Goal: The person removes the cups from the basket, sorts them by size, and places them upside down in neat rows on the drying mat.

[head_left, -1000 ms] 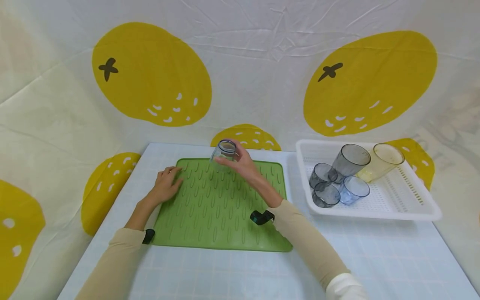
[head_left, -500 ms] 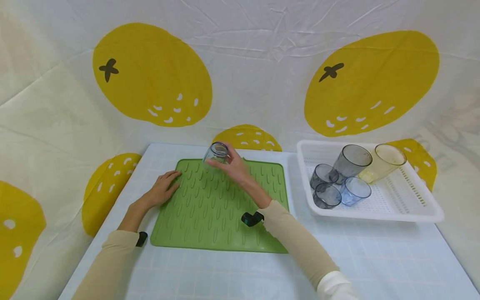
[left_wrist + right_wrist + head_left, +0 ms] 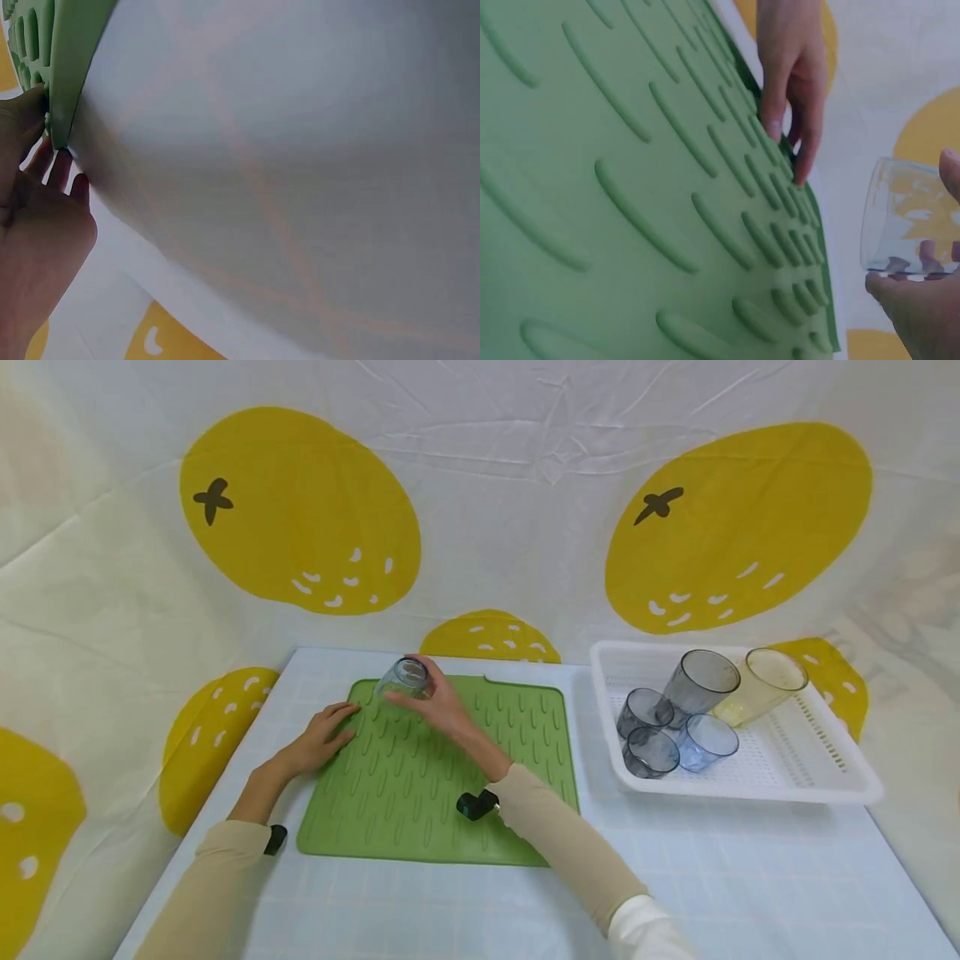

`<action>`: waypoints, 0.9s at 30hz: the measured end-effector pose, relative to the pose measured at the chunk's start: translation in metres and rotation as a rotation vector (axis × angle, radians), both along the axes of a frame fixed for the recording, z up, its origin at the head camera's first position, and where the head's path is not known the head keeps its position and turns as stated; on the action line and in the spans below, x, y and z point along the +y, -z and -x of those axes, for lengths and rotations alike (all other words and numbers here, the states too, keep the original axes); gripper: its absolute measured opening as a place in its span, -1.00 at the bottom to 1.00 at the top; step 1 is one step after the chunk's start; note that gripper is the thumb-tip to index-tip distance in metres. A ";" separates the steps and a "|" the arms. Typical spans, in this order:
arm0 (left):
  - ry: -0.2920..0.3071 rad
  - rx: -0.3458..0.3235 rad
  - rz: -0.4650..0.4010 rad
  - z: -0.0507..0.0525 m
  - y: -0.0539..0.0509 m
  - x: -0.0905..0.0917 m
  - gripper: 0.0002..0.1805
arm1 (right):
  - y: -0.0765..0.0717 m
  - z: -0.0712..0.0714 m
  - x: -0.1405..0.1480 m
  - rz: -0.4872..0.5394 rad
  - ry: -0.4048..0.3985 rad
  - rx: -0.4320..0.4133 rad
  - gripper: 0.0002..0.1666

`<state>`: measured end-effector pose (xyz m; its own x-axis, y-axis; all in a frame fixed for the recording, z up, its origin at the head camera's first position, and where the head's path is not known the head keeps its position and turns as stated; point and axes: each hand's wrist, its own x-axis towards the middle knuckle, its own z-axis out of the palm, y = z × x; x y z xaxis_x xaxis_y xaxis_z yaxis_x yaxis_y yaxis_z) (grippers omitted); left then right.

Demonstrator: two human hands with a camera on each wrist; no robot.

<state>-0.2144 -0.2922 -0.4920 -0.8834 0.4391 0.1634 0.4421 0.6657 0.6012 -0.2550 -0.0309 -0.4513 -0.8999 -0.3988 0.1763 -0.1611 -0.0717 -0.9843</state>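
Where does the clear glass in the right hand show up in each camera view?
Head: the clear glass is a little left of centre, just below mid-height, held in the right hand.
Left wrist: not in the picture.
Right wrist: at the right edge, a little below mid-height.
Shared landmark: the green mat, with the left hand at its edge, shows in all three.

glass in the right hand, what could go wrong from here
The glass is tilted in the right hand, so it might slip. The green mat has raised ridges, so the glass could rock if set down there. The left hand touches the mat's left edge, so a pull there might shift it.
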 end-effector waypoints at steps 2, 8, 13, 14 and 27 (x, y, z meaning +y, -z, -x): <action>-0.003 0.002 0.002 0.000 0.000 0.001 -0.50 | 0.002 -0.001 -0.005 -0.013 0.009 -0.015 -0.20; -0.021 0.006 0.014 -0.001 -0.002 0.002 -0.51 | -0.002 -0.010 -0.013 -0.055 0.021 -0.050 -0.16; -0.023 -0.007 0.011 -0.002 -0.003 0.002 -0.50 | 0.003 -0.010 -0.022 -0.081 0.043 0.005 -0.17; -0.022 -0.008 0.015 -0.002 -0.003 0.002 -0.50 | 0.008 -0.008 -0.026 -0.100 0.057 0.019 -0.17; -0.012 0.000 0.009 -0.001 -0.002 0.001 -0.51 | 0.033 0.001 -0.047 -0.255 0.061 0.175 -0.11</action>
<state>-0.2138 -0.2914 -0.4903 -0.8887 0.4297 0.1597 0.4339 0.6764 0.5951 -0.2557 -0.0784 -0.4842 -0.8882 -0.3967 0.2317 -0.3260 0.1888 -0.9263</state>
